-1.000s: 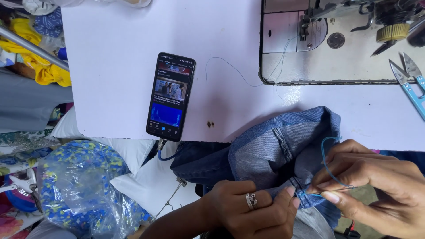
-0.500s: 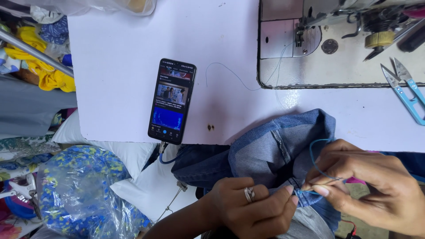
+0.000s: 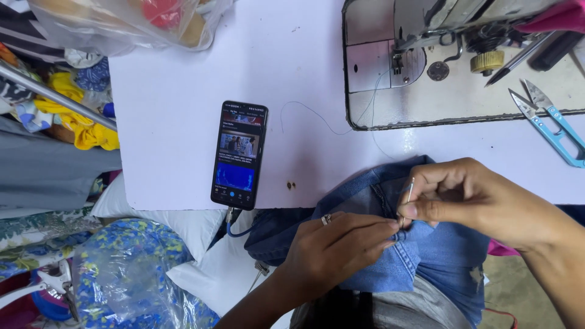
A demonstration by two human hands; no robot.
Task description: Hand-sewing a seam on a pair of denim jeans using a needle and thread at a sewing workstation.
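A folded piece of blue denim (image 3: 390,244), thick and stitched along its seams, lies bunched at the near edge of the white surface (image 3: 183,122) and spills over onto the person's lap. The left hand (image 3: 332,253), a ring on one finger, presses down on the cloth with its fingers drawn together, pinching a fold of the fabric at the fingertips. The right hand (image 3: 472,198) meets it from the right; its thumb and forefinger are closed tight on a thin metal needle (image 3: 407,198), which stands nearly upright with its lower end at the denim, just beside the left fingertips. So the denim sits directly under both grips, and the needle sits in the right one.

The surface is smooth and flat, with open room between the cloth and the far edge. A dark rectangular phone (image 3: 239,153) lies on it left of the denim, its screen lit, its bottom end at the near edge with a cable hanging off. A loose thread (image 3: 311,116) curls across the white. Beyond is the grey metal bed of a sewing machine (image 3: 451,67), and blue-handled thread snips (image 3: 551,122) lie on its right end. A clear plastic bag (image 3: 122,24) rests at the far left corner.
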